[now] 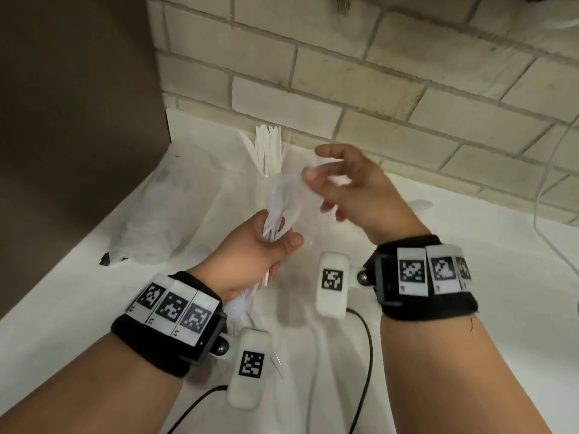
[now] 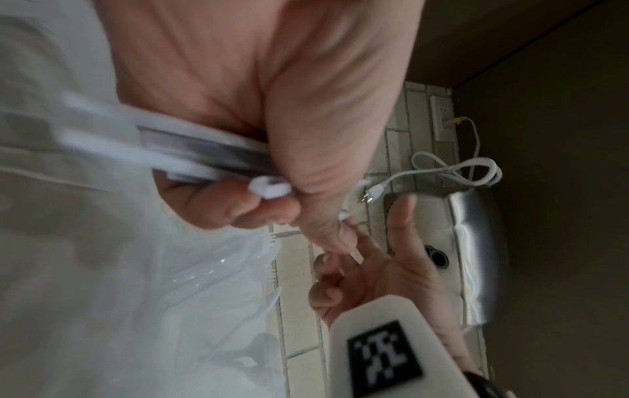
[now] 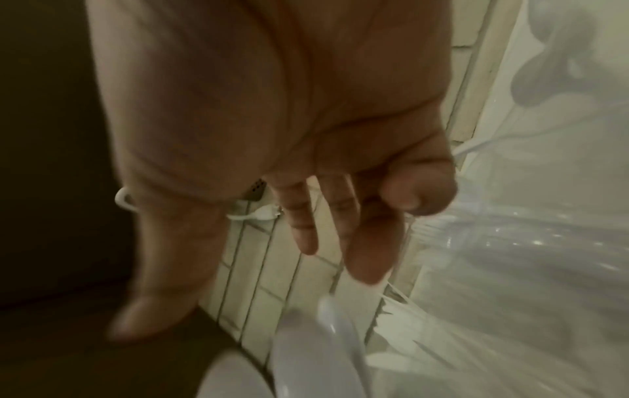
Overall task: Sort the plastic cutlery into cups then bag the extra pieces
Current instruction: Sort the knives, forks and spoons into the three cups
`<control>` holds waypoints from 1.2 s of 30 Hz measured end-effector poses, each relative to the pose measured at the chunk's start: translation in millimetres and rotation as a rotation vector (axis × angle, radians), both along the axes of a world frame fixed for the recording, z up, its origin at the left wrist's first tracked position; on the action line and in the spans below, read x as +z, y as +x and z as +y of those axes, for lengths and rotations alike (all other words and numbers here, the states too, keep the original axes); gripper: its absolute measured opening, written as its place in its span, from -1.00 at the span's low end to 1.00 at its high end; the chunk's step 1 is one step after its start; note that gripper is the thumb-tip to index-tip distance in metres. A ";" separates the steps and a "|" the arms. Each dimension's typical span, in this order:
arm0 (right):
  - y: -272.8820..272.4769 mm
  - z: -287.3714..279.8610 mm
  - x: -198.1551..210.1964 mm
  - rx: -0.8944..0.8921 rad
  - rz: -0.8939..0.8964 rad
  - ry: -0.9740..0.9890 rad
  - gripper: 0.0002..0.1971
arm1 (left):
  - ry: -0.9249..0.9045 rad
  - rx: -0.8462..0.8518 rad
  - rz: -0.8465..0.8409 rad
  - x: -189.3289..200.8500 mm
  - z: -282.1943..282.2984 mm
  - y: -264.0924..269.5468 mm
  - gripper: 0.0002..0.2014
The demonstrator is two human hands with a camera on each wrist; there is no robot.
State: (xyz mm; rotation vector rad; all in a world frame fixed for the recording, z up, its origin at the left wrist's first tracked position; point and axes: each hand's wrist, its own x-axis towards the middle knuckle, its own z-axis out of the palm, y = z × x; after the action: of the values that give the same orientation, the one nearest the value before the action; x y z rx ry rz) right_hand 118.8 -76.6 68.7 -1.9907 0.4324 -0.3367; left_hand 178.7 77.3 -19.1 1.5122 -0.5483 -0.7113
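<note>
My left hand (image 1: 279, 239) grips a bundle of white plastic cutlery (image 1: 275, 211) by the handles over the white counter; the same bundle (image 2: 190, 150) appears blurred in the left wrist view. Behind it a clear cup holds upright white knives (image 1: 269, 151). Clear cups (image 3: 504, 242) stand by the tiled wall, one with forks (image 2: 269, 253). My right hand (image 1: 332, 180) hovers just right of the bundle's top, fingers (image 3: 303, 223) loosely spread and holding nothing. A spoon bowl (image 3: 323, 350) shows blurred below it.
A crumpled clear plastic bag (image 1: 147, 233) lies at the left of the counter. A loose white spoon (image 1: 421, 204) lies at the right. A brown cabinet side (image 1: 78, 104) bounds the left, the tiled wall (image 1: 376, 89) the back. A white cord (image 2: 442, 172) hangs nearby.
</note>
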 end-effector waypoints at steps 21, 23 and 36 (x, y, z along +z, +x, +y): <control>-42.1 13.7 -34.9 0.031 -0.010 0.060 -0.75 | 0.209 -0.357 -0.192 21.1 -4.9 -31.9 -0.84; -43.8 13.5 -36.5 0.003 -0.032 0.069 -0.73 | 0.253 -0.368 -0.195 21.3 -4.7 -32.0 -0.74; -40.9 19.6 -52.5 -0.194 -0.029 -0.106 -0.64 | 0.214 -0.336 -0.302 22.8 -10.4 -37.9 -0.80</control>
State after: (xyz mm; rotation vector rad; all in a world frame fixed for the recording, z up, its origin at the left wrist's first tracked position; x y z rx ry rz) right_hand 77.9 -57.0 16.2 -2.0481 0.6024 -0.5189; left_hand 140.8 66.9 3.8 1.7623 -0.9968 -0.8227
